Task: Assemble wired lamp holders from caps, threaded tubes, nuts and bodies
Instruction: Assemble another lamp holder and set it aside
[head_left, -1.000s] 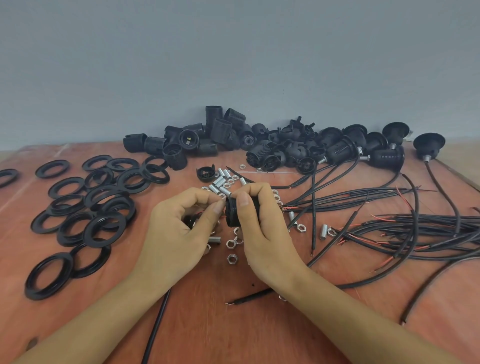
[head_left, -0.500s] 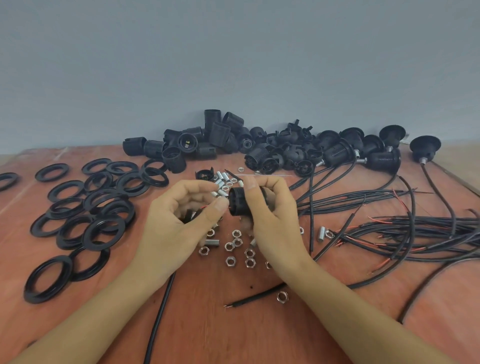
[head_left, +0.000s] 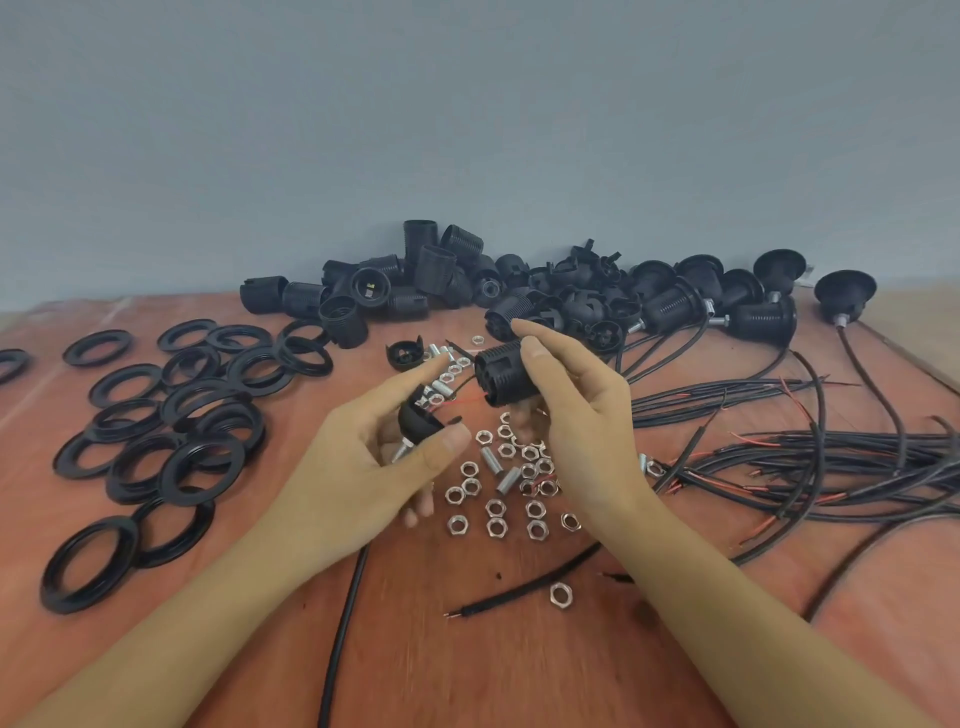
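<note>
Head view: no brand, label or writing can be read on any part. The left hand (head_left: 363, 462) pinches a black domed cap (head_left: 418, 421) between thumb and curled fingers, with a short silver threaded tube (head_left: 399, 451) jutting from its underside toward the palm. The right hand (head_left: 582, 415) grips a black ribbed lamp holder body (head_left: 503, 375) with thumb in front and fingers wrapped behind, index finger extended over its top; the body lies sideways, its slotted end facing the cap. Thin red and black wires (head_left: 460, 397) span the gap between cap and body, so the two pieces are apart yet joined by wiring, both held above the reddish wooden table (head_left: 467, 665). Half a second ago the two parts were pressed close together between the hands; now they are drawn apart, the body is higher and farther right, and the left hand is lower. Below the hands lie scattered silver hex nuts (head_left: 494, 508) and loose threaded tubes. A black cable (head_left: 340, 634) runs down from beneath the left hand. Black threaded rings (head_left: 197, 457) are spread on the left, a heap of black holder bodies and caps (head_left: 519, 296) sits at the back against the grey wall, and a tangle of black cords with red conductors (head_left: 831, 467) lies on the right.
</note>
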